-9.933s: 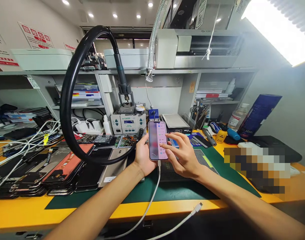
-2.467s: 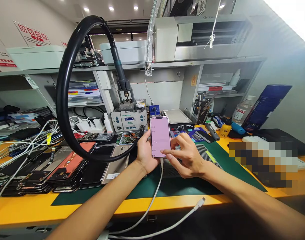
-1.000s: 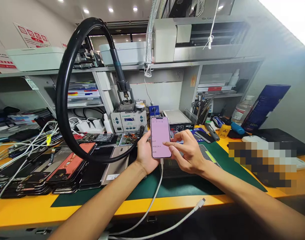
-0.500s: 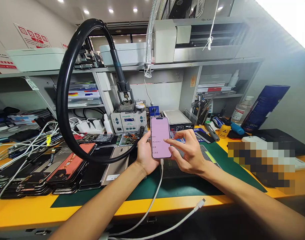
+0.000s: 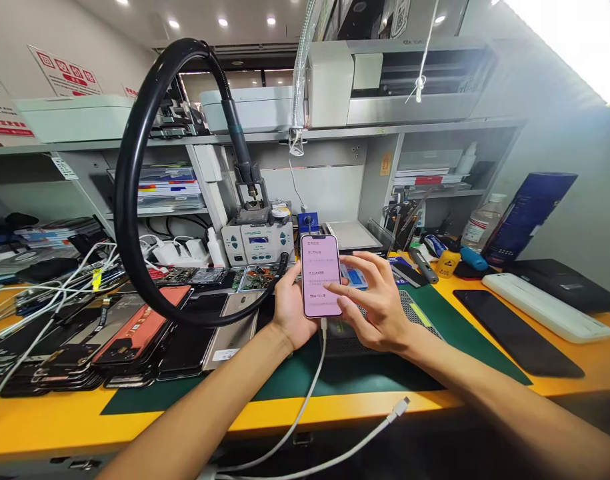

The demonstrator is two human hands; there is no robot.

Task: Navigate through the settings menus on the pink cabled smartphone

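A smartphone (image 5: 319, 267) with a pinkish lit screen stands tilted toward me, showing lines of text. My left hand (image 5: 291, 307) grips it from the left side and behind; some of those fingers are hidden by the phone. A white charging cable (image 5: 315, 380) is plugged into its bottom edge. My right hand (image 5: 377, 307) is at the phone's right side with fingers apart, holding nothing, and the index fingertip is over the lower screen. Below both hands lies a dark green mat (image 5: 385, 377).
Several phone parts and frames (image 5: 125, 327) are stacked at the left. A black hose (image 5: 129, 200) arches above them from the grey hot-air station (image 5: 259, 241). On the right lie a black phone panel (image 5: 517, 333) and a long white case (image 5: 547, 307). A loose cable end (image 5: 399, 407) hangs in front.
The phone screen's text has changed to a different list. My right index finger has shifted slightly down and left on the screen. My left hand and the phone stay in place.
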